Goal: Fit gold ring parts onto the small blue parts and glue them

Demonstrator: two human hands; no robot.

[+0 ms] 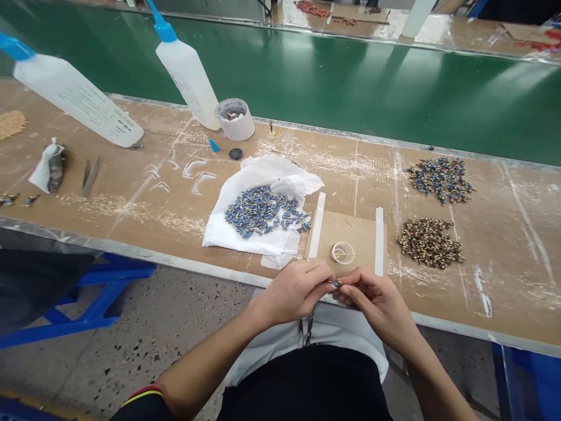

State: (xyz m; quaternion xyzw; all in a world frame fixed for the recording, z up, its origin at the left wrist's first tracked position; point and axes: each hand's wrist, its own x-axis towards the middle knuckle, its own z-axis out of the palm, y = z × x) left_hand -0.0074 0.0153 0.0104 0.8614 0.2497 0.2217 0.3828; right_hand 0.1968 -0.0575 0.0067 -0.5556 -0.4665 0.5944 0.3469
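In the head view, the left hand has thumb and forefinger pinched on a small blue-and-tan piece at the near edge of the brown cardboard-covered table. The right hand meets it from the other side, its grip drawn together and seemingly pinching the piece's other end; whether a second part sits between those fingertips is too small to tell. Just beyond the hands, a round clear plastic cup with a thin yellowish stick lying across it stands on a plain cardboard sheet, flanked by two white tape strips. To the left, a crumpled white paper sheet bears a loose heap of blue pieces; to the right lie a blue-and-tan heap and, nearer the person, a dark brown-and-tan heap. A white bottle with a blue nozzle stands farther back, beside a white tape roll. The step in hand looks like close two-handed fingertip work on the one piece; the next move would seem to call for a light, steady pinch and careful alignment.
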